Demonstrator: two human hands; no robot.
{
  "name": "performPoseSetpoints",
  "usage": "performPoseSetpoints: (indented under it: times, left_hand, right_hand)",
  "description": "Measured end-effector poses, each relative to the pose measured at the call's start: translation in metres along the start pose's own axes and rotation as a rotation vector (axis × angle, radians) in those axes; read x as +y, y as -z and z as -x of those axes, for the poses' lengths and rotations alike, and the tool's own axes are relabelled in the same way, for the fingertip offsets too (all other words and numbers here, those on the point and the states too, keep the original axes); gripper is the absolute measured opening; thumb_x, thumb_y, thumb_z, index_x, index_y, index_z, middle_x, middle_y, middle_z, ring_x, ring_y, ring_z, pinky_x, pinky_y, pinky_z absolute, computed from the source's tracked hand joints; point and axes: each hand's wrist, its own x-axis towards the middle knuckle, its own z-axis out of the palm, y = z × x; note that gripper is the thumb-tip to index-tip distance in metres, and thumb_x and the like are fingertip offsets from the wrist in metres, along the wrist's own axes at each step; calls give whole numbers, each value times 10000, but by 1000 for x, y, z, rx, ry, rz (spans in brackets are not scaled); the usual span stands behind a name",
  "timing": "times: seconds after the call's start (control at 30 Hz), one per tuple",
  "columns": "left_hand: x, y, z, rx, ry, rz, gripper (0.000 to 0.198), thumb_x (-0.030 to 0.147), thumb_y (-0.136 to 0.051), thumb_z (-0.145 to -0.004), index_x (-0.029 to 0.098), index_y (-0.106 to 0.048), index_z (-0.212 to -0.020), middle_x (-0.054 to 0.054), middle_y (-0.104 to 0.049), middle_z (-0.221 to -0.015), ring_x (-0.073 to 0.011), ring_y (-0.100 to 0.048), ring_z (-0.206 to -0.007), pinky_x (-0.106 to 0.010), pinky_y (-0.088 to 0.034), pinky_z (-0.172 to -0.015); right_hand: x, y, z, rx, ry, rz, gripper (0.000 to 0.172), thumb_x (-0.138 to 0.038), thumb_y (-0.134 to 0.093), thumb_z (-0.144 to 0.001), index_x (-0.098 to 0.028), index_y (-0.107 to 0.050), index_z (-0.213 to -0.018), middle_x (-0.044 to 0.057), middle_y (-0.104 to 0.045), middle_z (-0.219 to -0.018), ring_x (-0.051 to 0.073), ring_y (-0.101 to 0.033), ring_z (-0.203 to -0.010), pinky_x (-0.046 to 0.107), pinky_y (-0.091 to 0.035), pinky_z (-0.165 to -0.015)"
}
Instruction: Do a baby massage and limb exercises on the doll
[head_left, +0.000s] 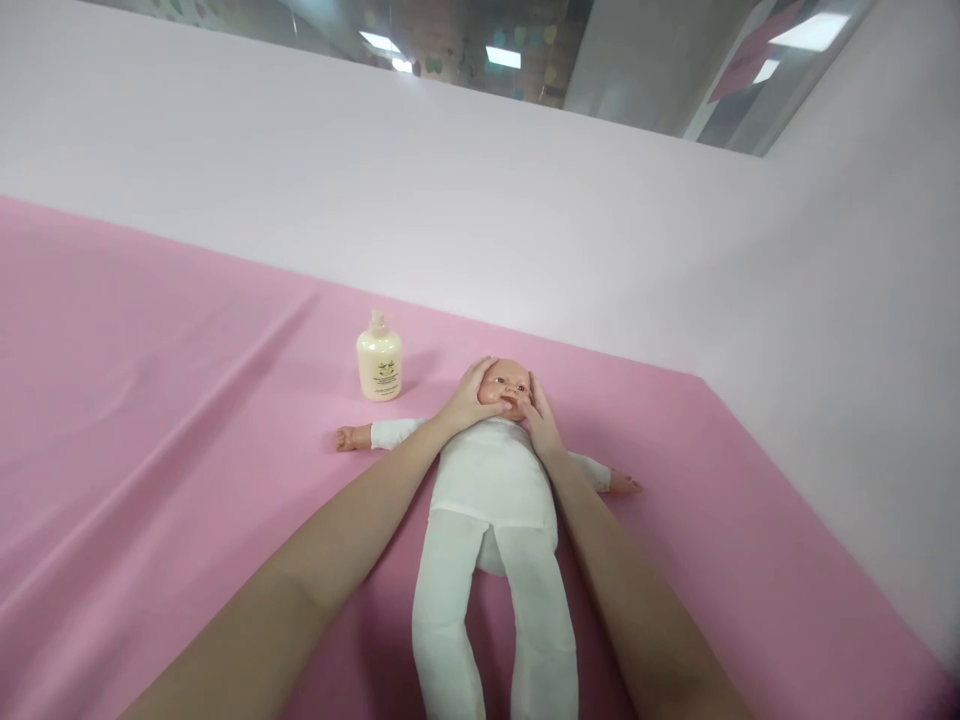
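A baby doll (493, 475) with a white cloth body lies on its back, its head toward the wall and both arms stretched out sideways. My left hand (466, 398) cups the left side of the doll's head, with the thumb laid across the cheek and chin near the mouth. On the other side, my right hand (543, 418) holds the head the same way, its thumb at the corner of the mouth. The fingers of both hands curve along the sides of the head and are partly hidden. The doll's face shows between them.
A cream pump bottle (380, 368) stands upright beyond the doll's outstretched arm on the left. Pink cloth (187, 400) covers the surface and has long folds at the left. White walls (337, 190) rise behind and at the right, with a glass window (450, 40) above.
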Motion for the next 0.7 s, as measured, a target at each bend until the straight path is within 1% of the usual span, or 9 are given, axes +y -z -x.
performPoseSetpoints:
  times: [0.07,0.13,0.27,0.37,0.47,0.57,0.7]
  left_hand:
    - [1,1,0,-6,11,-5,1006,528,-880,-677,223,-424,-1521,-166,-358,-1608,-368,-318,-1522,-507,-261,-1269]
    - [3,1,0,-12,20,-1,1030,523,-900,-655,233,-426,-1523,-158,-356,-1607,-361,-322,-1521,-496,-268,-1269]
    - [3,3,-1,-26,21,10,1023,488,-914,-647,245,-435,-1517,-147,-366,-1600,-348,-326,-1524,-484,-272,-1271]
    - [2,3,-1,-27,27,5,959,471,-881,-697,238,-437,-1513,-145,-370,-1602,-342,-321,-1527,-480,-258,-1277]
    - [0,3,-1,-19,13,11,842,473,-805,-783,230,-444,-1504,-144,-384,-1597,-332,-325,-1526,-480,-254,-1278]
    - [-1,3,-1,-13,-7,29,774,483,-745,-832,222,-447,-1497,-145,-391,-1593,-322,-334,-1524,-477,-257,-1277]
    - [-3,3,0,-10,10,38,733,486,-695,-870,233,-434,-1506,-131,-385,-1603,-310,-332,-1527,-473,-254,-1280]
  right_hand:
    - [-7,0,3,-12,-23,20,962,-566,-738,-802,-355,-279,-1620,-33,-270,-1704,251,-255,-1585,504,-230,-1298]
    - [-12,1,6,-31,-42,34,1009,-523,-776,-777,-349,-260,-1627,-23,-282,-1699,255,-253,-1586,506,-228,-1298]
    - [-13,3,5,-44,-50,6,1000,-454,-776,-776,-346,-263,-1627,-23,-292,-1695,254,-256,-1585,503,-232,-1299]
    - [-5,3,3,-51,-69,-66,971,-426,-740,-790,-352,-254,-1628,-23,-309,-1690,257,-305,-1567,512,-295,-1275]
    - [4,3,-1,-63,-68,-135,971,-417,-723,-783,-347,-250,-1628,-8,-354,-1672,271,-367,-1539,531,-367,-1235]
    - [7,1,-5,-80,-46,-216,971,-407,-700,-769,-313,-257,-1628,9,-339,-1680,274,-386,-1528,531,-368,-1234]
    - [4,0,-7,-83,-3,-265,948,-443,-682,-769,-265,-301,-1619,28,-319,-1690,276,-351,-1546,498,-336,-1260]
